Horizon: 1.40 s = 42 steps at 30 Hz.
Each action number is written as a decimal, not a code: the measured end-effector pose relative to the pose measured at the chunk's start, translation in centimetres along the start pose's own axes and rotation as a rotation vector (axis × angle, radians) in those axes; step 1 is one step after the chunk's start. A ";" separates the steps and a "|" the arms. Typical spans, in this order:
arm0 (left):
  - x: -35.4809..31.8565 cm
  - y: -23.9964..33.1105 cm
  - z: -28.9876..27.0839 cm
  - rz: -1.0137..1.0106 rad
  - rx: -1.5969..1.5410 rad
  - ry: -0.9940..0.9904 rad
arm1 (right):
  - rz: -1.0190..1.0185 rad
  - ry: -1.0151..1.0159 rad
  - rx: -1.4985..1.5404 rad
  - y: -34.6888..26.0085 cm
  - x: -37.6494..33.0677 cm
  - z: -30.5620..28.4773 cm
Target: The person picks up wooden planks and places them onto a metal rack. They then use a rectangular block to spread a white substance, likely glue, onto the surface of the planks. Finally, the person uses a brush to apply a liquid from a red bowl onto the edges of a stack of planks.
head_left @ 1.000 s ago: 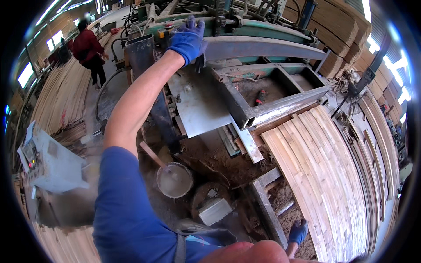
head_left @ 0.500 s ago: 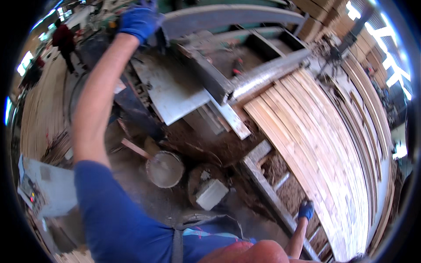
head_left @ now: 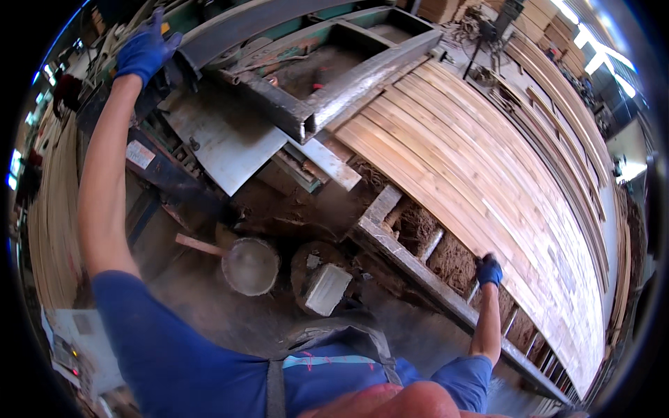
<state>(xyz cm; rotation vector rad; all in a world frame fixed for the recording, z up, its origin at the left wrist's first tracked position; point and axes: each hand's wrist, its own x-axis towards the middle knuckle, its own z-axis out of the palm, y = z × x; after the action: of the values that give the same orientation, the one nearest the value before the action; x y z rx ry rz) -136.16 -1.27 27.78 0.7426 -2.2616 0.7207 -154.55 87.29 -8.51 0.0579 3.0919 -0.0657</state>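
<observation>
My left hand (head_left: 145, 52) spreads open near the machine (head_left: 244, 21); my right hand (head_left: 489, 270) curls at the near edge of the boards (head_left: 446, 167) on the rack (head_left: 418, 270), its grip unclear. I'd press evenly there, keeping the boards flush and square

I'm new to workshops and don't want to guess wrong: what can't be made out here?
All in the head view:
- Right grip: too small and dark to tell whether it touches the boards.
- Left grip: hides whatever lies behind it.
- Beam: upper end cut off by the top edge.
- Red item: too small, blurred.
- Bucket: contents blurred.
</observation>
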 end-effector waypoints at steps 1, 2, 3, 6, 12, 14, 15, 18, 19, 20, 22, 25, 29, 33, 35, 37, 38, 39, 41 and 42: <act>-0.1 -0.2 -0.5 -0.010 -0.072 0.010 | -0.032 -0.002 0.032 -0.9 0.3 0.3; -1.0 2.8 -2.7 -0.104 -0.192 -0.097 | -0.049 0.039 0.018 -0.8 0.3 0.6; -2.1 2.7 -3.1 -0.062 -0.179 -0.002 | -0.097 0.072 0.016 -1.8 0.7 1.3; -6.8 5.9 -5.2 -0.021 -0.242 0.077 | -0.140 0.060 0.035 -4.1 0.9 1.2; -32.4 18.5 -12.2 0.365 -0.696 -0.581 | -0.184 -0.004 0.089 -8.1 1.4 -0.1; -46.8 18.7 -12.1 0.269 -0.768 -0.830 | -0.248 -0.018 0.119 -11.7 2.0 -0.2; -54.2 18.7 -12.0 0.207 -0.531 -1.196 | -0.269 -0.034 0.094 -12.7 2.3 -0.2; -78.0 18.6 -11.2 0.024 -0.958 -1.384 | -0.340 0.073 0.169 -14.1 2.1 -0.2; -83.7 18.2 -11.1 0.183 -0.931 -1.374 | -0.364 0.082 0.169 -14.4 2.1 -0.4; -87.7 18.4 -10.1 0.384 -0.920 -1.339 | -0.293 0.084 0.129 -12.2 3.5 0.2; -93.3 16.3 -12.2 0.380 -0.986 -1.409 | -0.233 0.065 0.132 -10.0 5.6 0.1; -98.7 8.9 -21.9 -1.003 -1.285 -1.747 | -0.439 -0.190 0.395 -12.1 -2.0 0.5; -101.6 8.0 -33.3 -1.914 -1.158 -1.266 | -0.917 0.085 0.607 -16.4 -20.2 4.2; -102.7 2.8 -35.7 -1.681 -1.127 -1.122 | -1.487 -0.352 -0.014 -22.1 -34.9 19.2; -106.3 2.2 -38.1 -1.357 -0.979 -1.031 | -1.529 -0.830 0.068 -23.5 -41.0 21.5; -107.6 -2.5 -38.1 -0.990 -0.798 -0.974 | -1.499 -0.795 -0.127 -28.6 -46.4 23.6; -106.7 -6.0 -37.5 -0.543 -0.478 -0.930 | -1.591 -0.713 0.070 -31.3 -48.2 25.2; -106.1 -9.2 -37.1 -0.110 -0.163 -0.870 | -1.580 -0.796 0.138 -34.9 -51.5 24.8; -100.4 -11.8 -34.2 -0.895 -0.555 -0.943 | -1.507 -0.981 0.246 -43.7 -58.6 18.2; -99.3 -16.5 -34.0 -1.249 -0.748 -0.919 | -1.520 -1.012 0.389 -47.4 -62.4 18.5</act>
<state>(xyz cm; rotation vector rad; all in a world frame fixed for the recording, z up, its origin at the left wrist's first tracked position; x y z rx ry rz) -48.75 40.40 -15.99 1.9544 -1.8459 -1.1679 -93.19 36.87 -21.91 -1.6150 1.4770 -0.5083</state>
